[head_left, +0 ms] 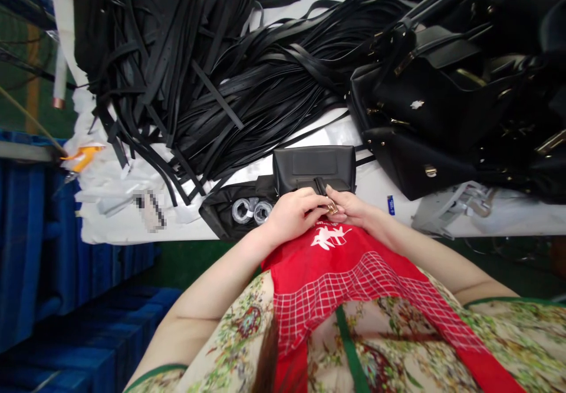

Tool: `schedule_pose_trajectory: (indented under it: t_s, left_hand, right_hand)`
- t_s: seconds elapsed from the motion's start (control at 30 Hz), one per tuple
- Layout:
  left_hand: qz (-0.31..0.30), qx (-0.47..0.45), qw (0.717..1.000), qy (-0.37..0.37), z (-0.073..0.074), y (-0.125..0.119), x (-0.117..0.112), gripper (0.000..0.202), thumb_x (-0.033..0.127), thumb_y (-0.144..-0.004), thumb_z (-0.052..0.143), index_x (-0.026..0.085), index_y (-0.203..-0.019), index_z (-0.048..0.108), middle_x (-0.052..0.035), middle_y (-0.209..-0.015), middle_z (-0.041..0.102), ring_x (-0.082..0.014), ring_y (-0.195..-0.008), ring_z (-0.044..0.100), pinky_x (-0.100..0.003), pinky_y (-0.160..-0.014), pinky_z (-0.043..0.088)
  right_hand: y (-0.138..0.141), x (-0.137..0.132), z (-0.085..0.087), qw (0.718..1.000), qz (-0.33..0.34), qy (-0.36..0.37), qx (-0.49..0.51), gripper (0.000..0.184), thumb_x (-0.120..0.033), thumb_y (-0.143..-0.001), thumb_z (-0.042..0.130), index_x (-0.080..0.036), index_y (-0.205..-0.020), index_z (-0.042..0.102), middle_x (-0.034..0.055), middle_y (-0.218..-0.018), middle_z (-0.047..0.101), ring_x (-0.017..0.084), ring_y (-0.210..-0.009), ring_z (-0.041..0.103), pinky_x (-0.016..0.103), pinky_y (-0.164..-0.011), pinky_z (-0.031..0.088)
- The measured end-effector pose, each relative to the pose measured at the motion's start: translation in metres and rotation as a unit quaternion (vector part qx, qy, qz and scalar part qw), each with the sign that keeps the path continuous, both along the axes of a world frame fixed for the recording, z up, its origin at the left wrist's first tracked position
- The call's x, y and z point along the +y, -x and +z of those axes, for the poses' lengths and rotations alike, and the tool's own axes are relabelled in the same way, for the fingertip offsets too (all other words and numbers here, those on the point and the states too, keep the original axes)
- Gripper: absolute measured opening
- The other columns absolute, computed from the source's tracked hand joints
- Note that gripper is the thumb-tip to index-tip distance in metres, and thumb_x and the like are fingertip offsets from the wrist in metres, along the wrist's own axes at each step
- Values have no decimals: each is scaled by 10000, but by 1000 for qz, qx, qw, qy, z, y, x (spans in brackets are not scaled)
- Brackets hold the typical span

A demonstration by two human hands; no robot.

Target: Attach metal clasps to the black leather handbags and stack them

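A small black bag point(315, 161) lies at the table's front edge, directly before my hands. A narrow black strap runs down its front towards my fingers. My left hand point(294, 215) is closed, its fingertips pinching a gold metal buckle point(331, 206). On the buckle's other side, my right hand point(351, 206) is closed around it too, thumb pointing up near the strap. How the buckle joins the strap is hidden by my fingers. Left of the bag, a black fabric piece point(217, 207) carries two plastic-wrapped rings point(242, 210).
Long black straps point(283, 86) are heaped across the back of the white table point(380, 187). Black handbags point(424, 127) with gold fittings pile up at right. A small blue item point(390, 205) and clear plastic packaging point(460, 207) lie near the front edge. Blue crates point(88, 334) stand lower left.
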State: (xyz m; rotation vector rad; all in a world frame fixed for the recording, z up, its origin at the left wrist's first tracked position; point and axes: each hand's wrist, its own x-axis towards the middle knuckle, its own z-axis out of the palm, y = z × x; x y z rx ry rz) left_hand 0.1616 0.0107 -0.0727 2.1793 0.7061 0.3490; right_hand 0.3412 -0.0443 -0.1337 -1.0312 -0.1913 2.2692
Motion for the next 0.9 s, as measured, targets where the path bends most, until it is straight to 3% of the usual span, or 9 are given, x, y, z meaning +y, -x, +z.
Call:
schedule_pose_trajectory:
  t_s: [0.13, 0.3, 0.53, 0.8, 0.9]
  left_hand:
    - [-85, 73, 986, -126, 4, -4, 5, 224, 266, -944, 462, 222, -997, 675, -19, -784, 597, -124, -649, 545, -231, -574, 390]
    - [-150, 108, 969, -166, 8, -9, 5, 283, 232, -962, 382, 165, -1039, 646, -48, -794, 602, -163, -686, 554, -262, -589, 403]
    - [-147, 75, 982, -91, 0, -11, -1, 286, 245, -962, 351, 155, -918, 620, -46, -721, 567, -164, -683, 559, -264, -643, 434]
    - [-171, 106, 966, -159, -2, -11, -2, 271, 214, -959, 350, 156, -906, 609, -49, -742, 566, -162, -700, 558, -257, -626, 425]
    - [-141, 101, 968, -183, -6, -13, -4, 262, 215, -956, 368, 157, -868, 609, -51, -742, 560, -166, -706, 559, -266, -633, 426]
  right_hand:
    - [-2, 1, -4, 1000, 15, 7, 19, 656, -671, -629, 714, -175, -407, 347, -64, -335, 322, 34, -305, 289, 183, -320, 205]
    - [-3, 2, -4, 999, 28, 26, 15, 632, -659, -706, 658, -186, -432, 340, -75, -339, 299, 33, -319, 261, 176, -322, 205]
    - [-5, 4, -4, 997, 41, 56, 18, 631, -652, -749, 615, -186, -436, 328, -78, -339, 295, 27, -320, 225, 162, -311, 183]
    - [-3, 3, -6, 997, 35, 59, 23, 613, -653, -648, 703, -178, -464, 362, -79, -352, 345, 21, -328, 260, 147, -320, 218]
    - [0, 3, -7, 998, 25, 62, 11, 597, -642, -679, 690, -182, -485, 363, -82, -355, 336, 24, -328, 270, 150, -325, 225]
